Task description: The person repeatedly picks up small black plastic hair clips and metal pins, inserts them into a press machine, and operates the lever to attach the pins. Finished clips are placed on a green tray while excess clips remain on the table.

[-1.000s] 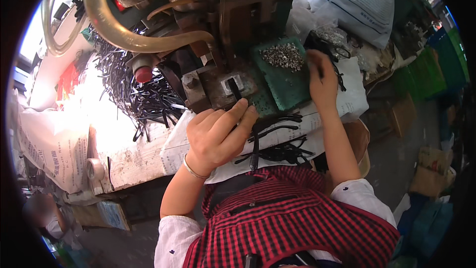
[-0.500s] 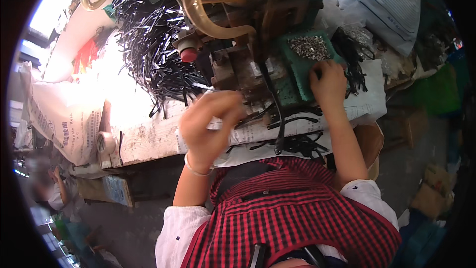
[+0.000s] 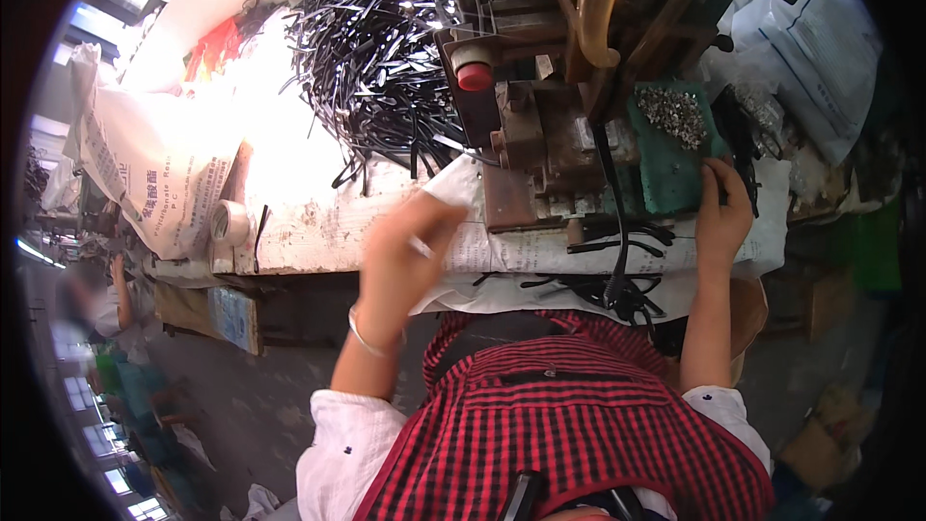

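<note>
- Swinging my left hand [image 3: 400, 256] away from the press [image 3: 540, 135], I carry something thin, blurred; fingers look closed, though I cannot tell.
- My right hand [image 3: 723, 217] now pinches black strips [image 3: 743, 140] beside the green tray [image 3: 670, 159].

A workbench [image 3: 318, 232] is running across the view, paper sheets [image 3: 540, 251] lying over its near edge. A press machine [image 3: 550, 106] is standing on it at the centre, a heap of thin strips [image 3: 376, 48] piling up to its left — further left, a sack [image 3: 145, 174] is leaning, a tape roll [image 3: 230, 222] sitting just beside it. Right of the machine a tray [image 3: 670, 164] is holding small metal parts [image 3: 675, 116]. The left hand [image 3: 400, 265] is hovering before the bench edge; the right hand [image 3: 723, 217] is touching the tray's right side — loose strips [image 3: 617, 232] are lying between them
</note>
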`<control>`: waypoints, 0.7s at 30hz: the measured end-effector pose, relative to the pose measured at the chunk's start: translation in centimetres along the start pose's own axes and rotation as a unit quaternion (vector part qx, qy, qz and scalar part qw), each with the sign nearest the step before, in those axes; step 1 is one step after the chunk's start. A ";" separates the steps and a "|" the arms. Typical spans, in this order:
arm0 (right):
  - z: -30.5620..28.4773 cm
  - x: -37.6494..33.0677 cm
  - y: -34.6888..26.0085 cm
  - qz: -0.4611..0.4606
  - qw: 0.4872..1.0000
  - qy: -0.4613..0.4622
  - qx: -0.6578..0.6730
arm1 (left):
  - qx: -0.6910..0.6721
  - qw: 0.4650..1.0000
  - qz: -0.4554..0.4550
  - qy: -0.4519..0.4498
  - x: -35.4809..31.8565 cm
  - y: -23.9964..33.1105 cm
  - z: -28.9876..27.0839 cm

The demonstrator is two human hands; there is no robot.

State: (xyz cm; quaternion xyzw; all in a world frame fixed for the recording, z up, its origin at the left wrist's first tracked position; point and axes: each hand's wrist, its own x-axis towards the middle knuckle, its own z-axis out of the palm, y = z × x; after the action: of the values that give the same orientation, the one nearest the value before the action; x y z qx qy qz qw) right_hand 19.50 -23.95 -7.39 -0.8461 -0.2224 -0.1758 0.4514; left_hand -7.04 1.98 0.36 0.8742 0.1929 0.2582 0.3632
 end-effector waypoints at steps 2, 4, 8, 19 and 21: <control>0.1 0.7 -1.6 0.045 0.999 -0.017 0.014 | 0.096 0.994 0.019 0.054 3.6 -1.9 -1.1; 1.7 1.9 -2.0 -0.004 0.999 -0.017 0.031 | 0.154 0.987 0.041 0.026 5.4 -4.9 0.0; 3.3 1.6 -1.8 -0.004 0.998 -0.023 0.059 | 0.160 0.982 0.099 0.027 6.0 -12.9 5.0; -1.5 0.0 -5.0 -0.030 0.989 -0.049 0.137 | 0.211 0.946 -0.107 0.223 2.8 -19.8 -2.0; 0.4 1.8 -8.8 -0.087 0.971 -0.061 0.213 | 0.277 0.937 -0.051 0.208 4.1 -18.5 -0.5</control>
State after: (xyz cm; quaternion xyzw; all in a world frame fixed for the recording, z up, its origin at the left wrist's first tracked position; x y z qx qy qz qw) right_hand 16.28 -18.88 -0.65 -0.7168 -0.3547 -0.1114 0.5899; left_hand -6.87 16.62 -11.62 0.8560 0.3723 0.3515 0.0710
